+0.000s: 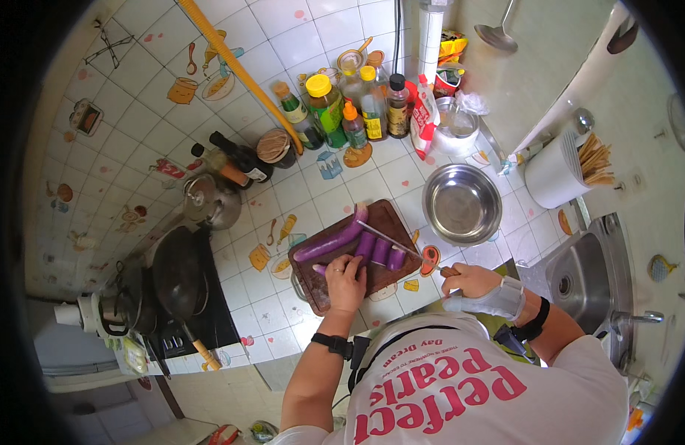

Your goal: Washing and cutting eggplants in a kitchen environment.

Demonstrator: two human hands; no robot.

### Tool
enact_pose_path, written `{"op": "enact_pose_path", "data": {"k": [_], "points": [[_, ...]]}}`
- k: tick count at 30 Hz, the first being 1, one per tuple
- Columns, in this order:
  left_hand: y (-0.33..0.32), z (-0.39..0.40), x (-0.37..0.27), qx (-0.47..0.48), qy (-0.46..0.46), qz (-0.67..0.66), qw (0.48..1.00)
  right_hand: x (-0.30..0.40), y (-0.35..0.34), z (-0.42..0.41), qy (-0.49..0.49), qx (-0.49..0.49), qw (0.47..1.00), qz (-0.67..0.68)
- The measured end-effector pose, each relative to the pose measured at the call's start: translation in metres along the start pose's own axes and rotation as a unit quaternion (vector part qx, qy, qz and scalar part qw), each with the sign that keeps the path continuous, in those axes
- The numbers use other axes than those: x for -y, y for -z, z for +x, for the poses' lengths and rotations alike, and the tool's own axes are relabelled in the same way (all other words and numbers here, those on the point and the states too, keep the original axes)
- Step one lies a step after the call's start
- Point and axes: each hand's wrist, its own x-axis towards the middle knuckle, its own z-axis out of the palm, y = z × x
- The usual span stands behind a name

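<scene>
My right hand (476, 281) grips the wooden handle of a kitchen knife (395, 243), whose blade reaches over the cut eggplant. With bent fingers, my left hand (346, 281) presses on a purple eggplant piece (365, 247) on the dark wooden cutting board (314, 281). Two shorter eggplant pieces (388, 253) lie to the right of it. Along the board's far left side rests a long whole eggplant (331, 243). A pale eggplant tip (319, 269) shows left of my left hand; the part under my fingers is hidden.
A steel bowl (462, 204) stands right of the board, with a sink (581, 278) beyond. Several sauce bottles (325, 111) line the back wall. At left are a wok (178, 272) on the stove and a kettle (222, 206). A white chopstick holder (553, 172) is at right.
</scene>
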Motion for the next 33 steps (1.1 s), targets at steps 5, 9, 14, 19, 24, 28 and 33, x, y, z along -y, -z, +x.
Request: {"op": "enact_pose_path", "data": {"k": [5,9,14,19,24,28,33], "points": [[0.001,0.002,0.001,0.001,-0.018,-0.011,1.0,-0.001,-0.028,0.005,0.037,0.017,0.999,0.021],[0.001,0.002,0.003,-0.011,-0.031,-0.018,0.999,0.003,-0.035,0.009,0.042,0.022,0.999,-0.001],[0.001,0.0,0.005,-0.011,-0.038,-0.009,0.999,-0.001,-0.04,0.012,0.044,0.042,0.998,-0.014],[0.002,0.002,0.005,0.02,-0.011,-0.018,1.0,0.003,-0.042,0.013,0.027,0.045,0.999,-0.015],[0.001,0.003,0.005,0.02,-0.013,-0.018,1.0,0.006,-0.046,0.011,0.028,0.037,0.999,0.004],[0.0,0.003,0.007,0.024,-0.008,-0.019,0.999,0.004,-0.048,0.012,0.021,0.05,0.998,0.013],[-0.002,0.003,0.008,0.029,-0.002,-0.02,0.999,0.007,-0.046,0.008,0.034,0.049,0.998,0.008]]}}
